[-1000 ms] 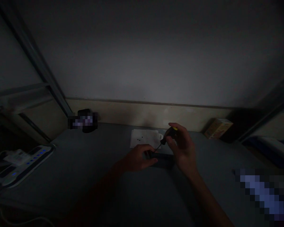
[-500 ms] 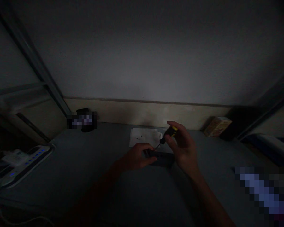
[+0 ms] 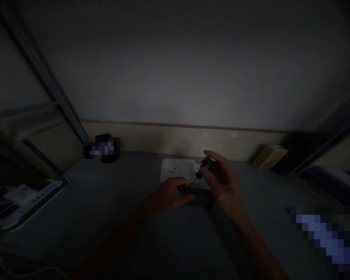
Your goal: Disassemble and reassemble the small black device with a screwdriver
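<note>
Light: very dim; details in the shadows are hard to make out.
Power strip (image 3: pixel 29 198): far left edge of the table (image 3: pixel 111 217), white, a row of small blue lights lit, pale cables trailing off beside it.
Dark object (image 3: pixel 105 147): back left, against the low wall; partly blurred, cannot tell what it is.
Left hand (image 3: pixel 170 193): palm down on the table, fingers curled over the left end of the black device (image 3: pixel 198 195), gripping and steadying it.
Black device: flat, long, dark; lies on the table at centre, between the two hands, its left end under the left fingers.
Paper (image 3: pixel 177 170): white sheet just behind the device, lying flat; a few tiny dark specks on it, too small to identify.
Screwdriver (image 3: pixel 203 167): black and yellow handle, thin shaft slanting down and left; tip meets the top of the device near the left hand.
Right hand (image 3: pixel 223 182): raised above the device's right end, fingers closed around the screwdriver handle.
Small box (image 3: pixel 270 156): back right by the wall, cardboard, well apart from the hands.
</note>
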### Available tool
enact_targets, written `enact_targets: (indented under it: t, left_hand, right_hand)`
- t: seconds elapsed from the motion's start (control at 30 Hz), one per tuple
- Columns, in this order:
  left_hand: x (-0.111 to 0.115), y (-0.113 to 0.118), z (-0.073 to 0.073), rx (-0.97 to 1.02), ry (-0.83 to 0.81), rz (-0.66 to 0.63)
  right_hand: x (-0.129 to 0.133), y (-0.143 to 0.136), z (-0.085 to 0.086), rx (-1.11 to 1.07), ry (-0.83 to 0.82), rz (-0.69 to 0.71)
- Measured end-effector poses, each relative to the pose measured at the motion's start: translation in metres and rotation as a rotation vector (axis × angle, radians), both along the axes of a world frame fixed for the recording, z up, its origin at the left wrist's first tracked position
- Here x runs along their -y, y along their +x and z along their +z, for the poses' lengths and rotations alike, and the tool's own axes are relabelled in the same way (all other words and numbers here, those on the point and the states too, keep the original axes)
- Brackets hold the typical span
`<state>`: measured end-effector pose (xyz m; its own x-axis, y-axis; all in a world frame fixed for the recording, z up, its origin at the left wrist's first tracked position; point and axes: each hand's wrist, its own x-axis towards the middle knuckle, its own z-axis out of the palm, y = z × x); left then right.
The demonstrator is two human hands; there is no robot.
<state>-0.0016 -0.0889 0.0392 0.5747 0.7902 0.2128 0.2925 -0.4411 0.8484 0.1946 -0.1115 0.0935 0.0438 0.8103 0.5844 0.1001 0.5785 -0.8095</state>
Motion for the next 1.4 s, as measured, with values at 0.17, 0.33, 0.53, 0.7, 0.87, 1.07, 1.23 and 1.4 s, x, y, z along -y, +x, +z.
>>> enact_targets:
  t: [0.17,0.33,0.53,0.7,0.87,1.07,1.23,1.4]
  left_hand:
    - [0.000,0.001,0.001,0.003,-0.012,0.009]
    - [0.001,0.001,0.002,-0.021,0.002,0.021]
    - [0.000,0.001,0.000,-0.029,0.009,0.017]
    - [0.000,0.001,0.001,-0.031,0.033,0.030]
    - [0.000,0.001,-0.002,-0.013,0.014,0.017]
    - [-0.001,0.002,-0.004,0.001,0.015,0.031]
    - [-0.001,0.002,-0.006,-0.004,0.030,0.025]
    - [-0.002,0.001,-0.004,0.008,0.002,0.006]
  right_hand:
    - [0.002,0.001,0.000,0.008,-0.044,0.112]
    - [-0.002,-0.004,-0.002,0.030,-0.009,-0.135]
    - [-0.002,-0.005,0.000,-0.043,-0.013,-0.085]
    - [-0.001,0.000,-0.001,-0.061,-0.031,0.006]
    - [-0.008,0.001,-0.007,-0.072,-0.019,0.019]
    - [-0.011,-0.003,-0.006,-0.115,-0.079,-0.009]
    - [-0.009,-0.003,-0.009,-0.131,-0.087,-0.026]
    - [-0.009,-0.003,-0.010,-0.154,-0.078,-0.028]
